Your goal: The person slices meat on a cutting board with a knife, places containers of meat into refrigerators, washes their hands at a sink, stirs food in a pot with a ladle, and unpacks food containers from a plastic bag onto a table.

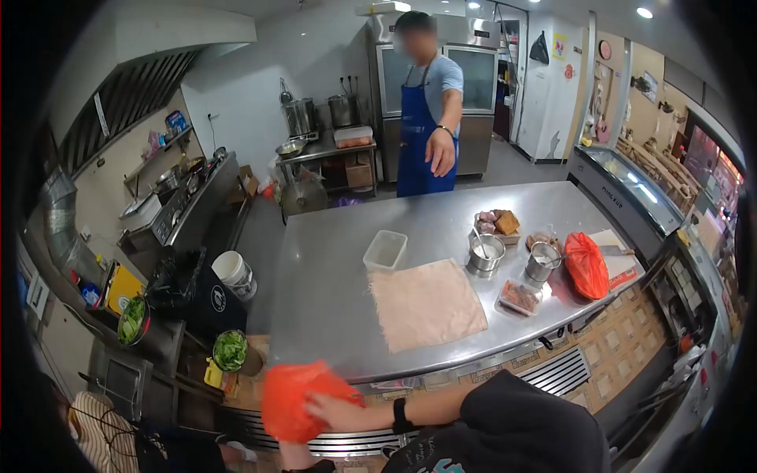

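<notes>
The red bag (296, 398) is at the lower left of the frame, off the near edge of the tabletop (331, 284), and overlaps that edge in view. The right hand (335, 411) holds it from the side, fingers spread over the plastic; both bag and fingers are blurred. The left wrist (294, 453) comes up from the bottom of the frame, but the left hand is hidden behind the bag, so I cannot tell how it grips.

Handling this well looks like a matter of sharing the load. Thin plastic probably stretches or tears under a pinch, so spread fingers and a palm beneath the bulge should serve better than fingertips. The contents cannot be made out, so they are best treated as loose and likely to shift. Slow, level movement would keep them from swinging, and the metal edge beside the bag deserves care, as it could snag the film.

Near the middle of the frame a cloth (430, 303) lies flat, with a plastic box (386, 251) just beyond it; low sweeps over either could drag them. On the floor at lower left stands a bowl of greens (230, 351), worth avoiding with a dangling corner.
</notes>
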The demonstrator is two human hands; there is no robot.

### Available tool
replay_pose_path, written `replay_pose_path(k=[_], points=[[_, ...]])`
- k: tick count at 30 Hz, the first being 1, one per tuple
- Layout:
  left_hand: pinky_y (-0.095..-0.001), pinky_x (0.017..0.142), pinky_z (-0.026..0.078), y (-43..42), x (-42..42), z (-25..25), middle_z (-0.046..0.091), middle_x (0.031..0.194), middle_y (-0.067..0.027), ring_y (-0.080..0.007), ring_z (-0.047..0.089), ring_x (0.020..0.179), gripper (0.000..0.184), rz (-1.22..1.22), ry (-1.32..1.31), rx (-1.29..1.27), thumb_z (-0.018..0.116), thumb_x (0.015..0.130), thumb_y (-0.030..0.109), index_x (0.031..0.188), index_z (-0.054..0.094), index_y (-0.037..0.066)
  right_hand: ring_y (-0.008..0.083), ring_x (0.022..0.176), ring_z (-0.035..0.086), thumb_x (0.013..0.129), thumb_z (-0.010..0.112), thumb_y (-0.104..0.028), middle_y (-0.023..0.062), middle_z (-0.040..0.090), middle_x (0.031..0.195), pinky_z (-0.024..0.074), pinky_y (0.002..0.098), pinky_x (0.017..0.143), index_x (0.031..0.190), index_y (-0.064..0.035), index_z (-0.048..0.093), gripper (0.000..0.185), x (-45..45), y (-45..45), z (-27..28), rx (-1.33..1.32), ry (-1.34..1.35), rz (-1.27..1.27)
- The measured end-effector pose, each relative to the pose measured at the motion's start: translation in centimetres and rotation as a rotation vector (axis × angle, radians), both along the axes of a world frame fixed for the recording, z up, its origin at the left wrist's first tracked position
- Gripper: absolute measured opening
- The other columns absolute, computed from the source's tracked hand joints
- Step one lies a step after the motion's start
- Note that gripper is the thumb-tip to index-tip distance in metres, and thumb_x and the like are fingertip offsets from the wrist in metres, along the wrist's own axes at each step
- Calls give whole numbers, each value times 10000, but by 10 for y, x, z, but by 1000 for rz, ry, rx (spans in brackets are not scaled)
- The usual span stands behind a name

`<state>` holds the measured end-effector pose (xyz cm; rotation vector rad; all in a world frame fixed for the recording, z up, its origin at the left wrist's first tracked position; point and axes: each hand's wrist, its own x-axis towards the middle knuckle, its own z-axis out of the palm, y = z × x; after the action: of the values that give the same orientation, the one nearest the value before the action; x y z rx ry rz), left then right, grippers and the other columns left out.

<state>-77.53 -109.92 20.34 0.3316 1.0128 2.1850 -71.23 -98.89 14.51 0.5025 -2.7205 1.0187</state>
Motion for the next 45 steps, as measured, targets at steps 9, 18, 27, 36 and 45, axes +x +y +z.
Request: replay_pose_path(k=[9,18,27,36,45], points=[[-416,921,398,4,-25,-3,505,1129,-129,-280,493,1049,384,-307,-181,-225,534,845,127,1194,414,22,171,879,591,693,495,44,111,636,935,464,304,786,1029,-1,581,349,6,148,6,-700,-209,-570],[-404,914,407,181,65,7,327,1310,-142,-247,397,1173,670,-657,138,-200,529,847,109,1365,113,200,184,905,588,737,607,-51,112,593,1056,471,307,760,1115,-38,545,383,159,229,47,-948,-163,-849],[-319,836,433,353,188,-20,471,1129,-128,-211,496,1024,573,-845,646,-334,642,659,0,1161,370,50,232,1134,465,792,576,-173,111,487,1222,395,341,911,1232,-52,425,480,298,245,9,-912,-56,-735],[-313,872,391,411,249,25,505,1060,-113,-241,490,1020,452,-1159,1582,45,630,703,126,1116,477,26,203,1054,518,810,595,-81,82,522,1163,415,339,908,1196,-26,434,421,370,258,26,-1704,580,-1064],[-307,827,428,476,231,145,515,1116,-113,-174,542,940,501,-1580,1524,-51,619,789,293,1214,467,76,215,1011,543,780,555,-22,96,547,1119,438,339,880,1144,-7,465,375,368,255,48,-1676,976,-1229]])
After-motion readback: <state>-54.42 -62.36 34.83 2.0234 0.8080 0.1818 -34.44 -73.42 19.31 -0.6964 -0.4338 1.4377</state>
